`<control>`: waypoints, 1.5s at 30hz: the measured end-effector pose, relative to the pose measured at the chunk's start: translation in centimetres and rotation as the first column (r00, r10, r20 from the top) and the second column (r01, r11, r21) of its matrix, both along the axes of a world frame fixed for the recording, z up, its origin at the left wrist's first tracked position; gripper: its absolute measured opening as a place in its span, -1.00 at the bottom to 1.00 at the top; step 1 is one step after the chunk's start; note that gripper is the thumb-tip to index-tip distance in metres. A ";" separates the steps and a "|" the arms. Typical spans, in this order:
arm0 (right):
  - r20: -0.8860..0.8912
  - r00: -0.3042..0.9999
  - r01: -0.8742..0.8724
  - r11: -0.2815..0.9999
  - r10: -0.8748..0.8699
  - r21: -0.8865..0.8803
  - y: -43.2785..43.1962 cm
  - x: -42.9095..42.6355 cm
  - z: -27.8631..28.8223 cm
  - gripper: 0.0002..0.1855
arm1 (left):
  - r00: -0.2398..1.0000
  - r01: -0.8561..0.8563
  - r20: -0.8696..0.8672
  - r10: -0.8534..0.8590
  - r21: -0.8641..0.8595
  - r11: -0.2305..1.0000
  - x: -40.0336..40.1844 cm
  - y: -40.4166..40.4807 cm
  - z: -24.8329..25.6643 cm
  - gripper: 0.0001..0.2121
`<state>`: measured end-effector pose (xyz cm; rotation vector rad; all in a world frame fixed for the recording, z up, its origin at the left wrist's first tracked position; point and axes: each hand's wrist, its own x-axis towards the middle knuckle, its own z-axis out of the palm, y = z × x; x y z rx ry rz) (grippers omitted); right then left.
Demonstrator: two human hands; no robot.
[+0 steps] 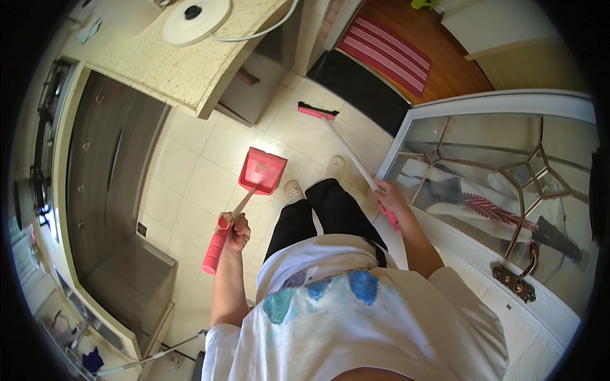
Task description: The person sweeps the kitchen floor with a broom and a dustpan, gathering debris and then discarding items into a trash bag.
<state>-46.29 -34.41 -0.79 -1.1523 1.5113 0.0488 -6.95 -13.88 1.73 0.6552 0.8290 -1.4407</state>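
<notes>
My left hand is closed around the pale handle of a red long-handled dustpan, just beside its ribbed red grip. The pan lies over the tiled floor, left of my feet. In my right hand is the white pole of a broom, near its pink end. The broom's pink head with dark bristles rests on the tiles ahead of my feet, close to a black threshold. Pan and broom head are well apart.
A glazed white door stands at my right. Beyond the black threshold lies a red striped mat. A speckled counter with a protruding corner is ahead on the left; dark cabinets line the left side.
</notes>
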 end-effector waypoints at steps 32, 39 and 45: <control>0.200 0.688 0.725 0.672 -0.698 -0.147 -11.0 -13.6 -3.9 -0.69 | 0.825 0.549 -0.094 -0.557 -0.100 0.830 -12.8 -28.1 -0.7 -0.80; -0.075 0.871 0.471 0.868 -0.485 -0.157 -8.8 -12.6 -8.6 -0.74 | 0.812 0.572 -0.069 -0.580 -0.109 0.813 -15.9 -34.0 -2.7 -0.80; 0.014 0.848 0.506 0.818 -0.529 0.275 -7.0 -12.4 4.9 -0.61 | 0.805 0.589 0.046 -0.591 0.049 0.806 -17.1 -37.6 -1.1 -0.78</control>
